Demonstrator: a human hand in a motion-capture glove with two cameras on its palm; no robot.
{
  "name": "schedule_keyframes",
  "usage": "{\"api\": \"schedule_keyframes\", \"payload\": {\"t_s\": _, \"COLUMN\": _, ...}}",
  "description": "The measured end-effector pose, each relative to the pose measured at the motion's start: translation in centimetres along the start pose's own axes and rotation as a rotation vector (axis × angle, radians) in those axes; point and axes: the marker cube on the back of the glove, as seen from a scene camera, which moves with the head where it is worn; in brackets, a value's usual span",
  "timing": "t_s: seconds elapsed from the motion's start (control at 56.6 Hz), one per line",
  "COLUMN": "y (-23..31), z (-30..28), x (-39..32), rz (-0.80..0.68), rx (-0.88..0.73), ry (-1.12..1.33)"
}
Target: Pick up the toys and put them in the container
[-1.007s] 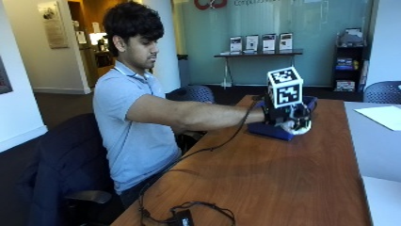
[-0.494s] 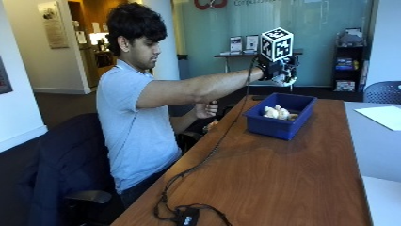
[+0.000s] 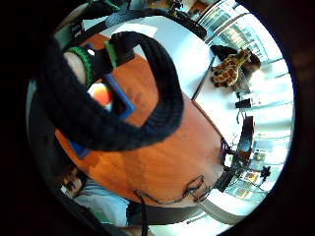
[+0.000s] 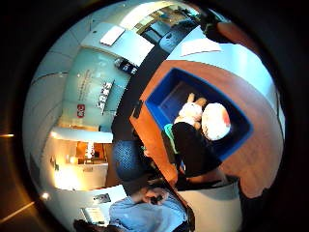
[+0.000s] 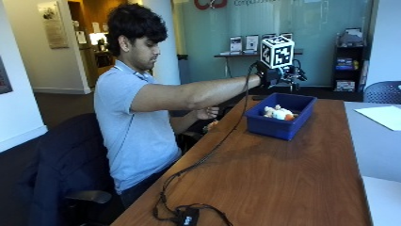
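Right hand (image 5: 283,74) raised above the blue container (image 5: 280,123), center-right of frame; fingers look relaxed, holding nothing, though partly hidden. Plush toys (image 5: 277,112) lie inside the container.

Container: a blue rectangular plastic bin (image 5: 280,123) sat upright on the wooden table, open at the top.
Toys: a cream plush animal (image 4: 189,112) lay inside the bin, touching a round white plush with an orange patch (image 4: 216,121).
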Motion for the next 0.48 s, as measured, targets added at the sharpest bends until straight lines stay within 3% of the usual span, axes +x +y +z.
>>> {"api": "schedule_keyframes", "payload": {"t_s": 0.477, "y": 6.4, "z": 2.0, "x": 11.3, "rz": 0.134, "rx": -0.039, "ry": -0.001}}
